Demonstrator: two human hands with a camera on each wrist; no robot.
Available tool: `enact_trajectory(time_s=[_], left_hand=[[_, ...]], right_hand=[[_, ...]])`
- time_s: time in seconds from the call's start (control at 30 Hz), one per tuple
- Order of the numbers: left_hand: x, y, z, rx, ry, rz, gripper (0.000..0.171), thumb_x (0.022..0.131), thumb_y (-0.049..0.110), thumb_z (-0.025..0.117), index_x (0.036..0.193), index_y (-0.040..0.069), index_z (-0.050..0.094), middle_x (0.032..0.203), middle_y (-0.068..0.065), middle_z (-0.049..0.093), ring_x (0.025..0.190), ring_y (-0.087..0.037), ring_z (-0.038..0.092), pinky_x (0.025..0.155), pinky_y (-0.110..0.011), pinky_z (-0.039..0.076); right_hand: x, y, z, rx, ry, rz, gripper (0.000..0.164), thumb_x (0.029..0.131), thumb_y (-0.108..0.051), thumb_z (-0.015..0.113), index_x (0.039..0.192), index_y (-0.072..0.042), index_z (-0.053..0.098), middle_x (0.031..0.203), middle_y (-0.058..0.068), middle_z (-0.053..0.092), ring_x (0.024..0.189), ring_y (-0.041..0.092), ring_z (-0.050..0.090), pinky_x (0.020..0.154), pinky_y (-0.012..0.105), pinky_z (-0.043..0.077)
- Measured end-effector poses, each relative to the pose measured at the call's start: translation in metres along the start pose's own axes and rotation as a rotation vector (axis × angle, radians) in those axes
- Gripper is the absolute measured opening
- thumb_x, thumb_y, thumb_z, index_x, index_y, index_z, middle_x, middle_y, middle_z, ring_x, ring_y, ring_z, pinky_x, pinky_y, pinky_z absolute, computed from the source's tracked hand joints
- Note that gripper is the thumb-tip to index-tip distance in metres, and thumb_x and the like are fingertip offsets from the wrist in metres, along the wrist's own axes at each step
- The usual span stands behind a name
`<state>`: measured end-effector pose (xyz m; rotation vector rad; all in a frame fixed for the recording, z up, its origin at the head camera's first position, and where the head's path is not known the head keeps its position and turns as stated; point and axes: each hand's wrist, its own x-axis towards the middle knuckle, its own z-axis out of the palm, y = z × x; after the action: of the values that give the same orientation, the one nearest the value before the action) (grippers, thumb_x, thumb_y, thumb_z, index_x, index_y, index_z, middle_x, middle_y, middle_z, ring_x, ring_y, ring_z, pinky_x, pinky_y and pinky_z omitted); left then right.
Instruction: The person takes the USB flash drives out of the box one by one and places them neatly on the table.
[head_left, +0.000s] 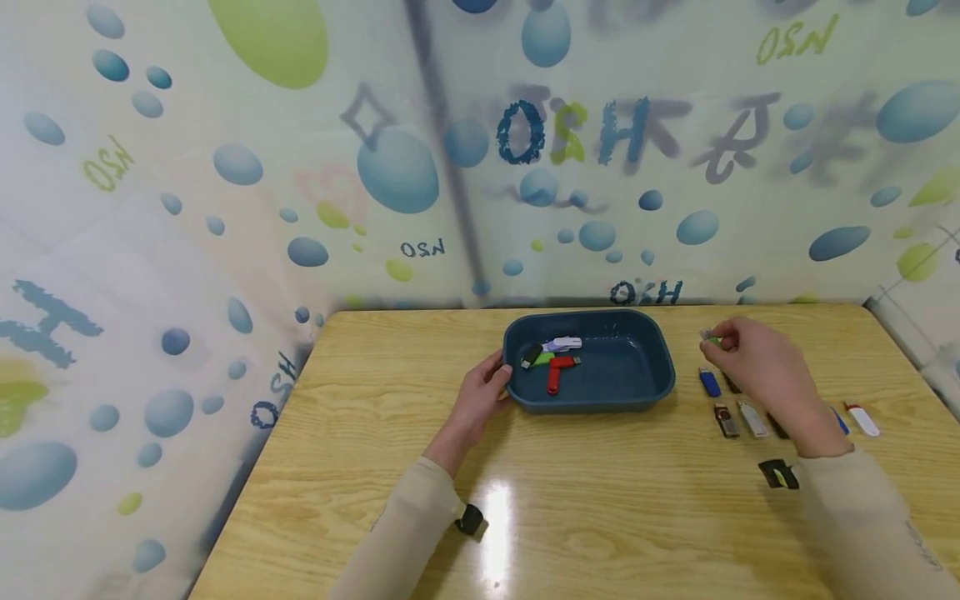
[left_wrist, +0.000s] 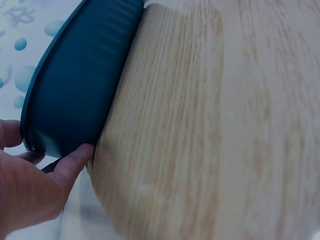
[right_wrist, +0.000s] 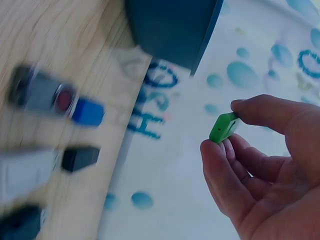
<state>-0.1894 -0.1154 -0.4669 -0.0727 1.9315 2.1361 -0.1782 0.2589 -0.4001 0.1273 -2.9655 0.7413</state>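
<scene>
My left hand (head_left: 478, 398) holds the left end of a dark blue plastic bin (head_left: 622, 367), thumb at the rim and fingers against the outer wall. Inside the bin, toward its left end, lie several USB flash drives, among them a red swivel one (head_left: 553, 379), a black one (head_left: 532, 356) and a white one (head_left: 567, 342). To the right of the bin, my right hand (head_left: 772, 371) pinches a green USB flash drive (right_wrist: 224, 127) between thumb and fingertips, above the table. Below that hand are more drives, including a blue one (head_left: 709, 382).
Rows of USB flash drives lie on the wooden table (head_left: 585, 492) at the right, some partly hidden by my right arm; a white one (head_left: 862, 419) is at the row's right end. A patterned curtain (head_left: 420, 267) hangs behind the table's back edge.
</scene>
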Motion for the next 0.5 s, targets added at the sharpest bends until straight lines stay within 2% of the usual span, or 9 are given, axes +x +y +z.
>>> enact_trajectory(time_s=[0.13, 0.27, 0.5], left_hand=[[0.001, 0.001, -0.001, -0.006, -0.013, -0.011, 0.050, 0.103, 0.013, 0.044, 0.151, 0.002, 0.033, 0.149, -0.020, 0.037, 0.131, -0.034, 0.042, 0.097, -0.050, 0.043], [0.001, 0.001, -0.001, 0.002, -0.017, -0.012, 0.050, 0.104, 0.012, 0.043, 0.151, 0.001, 0.032, 0.149, -0.021, 0.036, 0.131, -0.035, 0.042, 0.097, -0.051, 0.043], [-0.001, 0.000, 0.001, 0.014, 0.003, 0.009, 0.049, 0.103, 0.017, 0.045, 0.151, 0.006, 0.036, 0.148, -0.016, 0.040, 0.129, -0.030, 0.045, 0.097, -0.048, 0.044]], right_hand=[[-0.002, 0.018, -0.004, -0.027, 0.019, 0.032, 0.044, 0.094, -0.034, 0.059, 0.110, 0.007, 0.062, 0.096, 0.022, 0.065, 0.073, 0.028, 0.060, 0.058, 0.043, 0.047], [-0.002, 0.032, -0.005, -0.040, 0.006, 0.056, 0.047, 0.093, -0.034, 0.060, 0.109, 0.009, 0.061, 0.095, 0.023, 0.065, 0.072, 0.030, 0.060, 0.058, 0.045, 0.047], [-0.001, 0.050, -0.005, -0.050, -0.038, 0.086, 0.049, 0.092, -0.034, 0.060, 0.108, 0.012, 0.061, 0.097, 0.026, 0.065, 0.074, 0.032, 0.060, 0.060, 0.047, 0.047]])
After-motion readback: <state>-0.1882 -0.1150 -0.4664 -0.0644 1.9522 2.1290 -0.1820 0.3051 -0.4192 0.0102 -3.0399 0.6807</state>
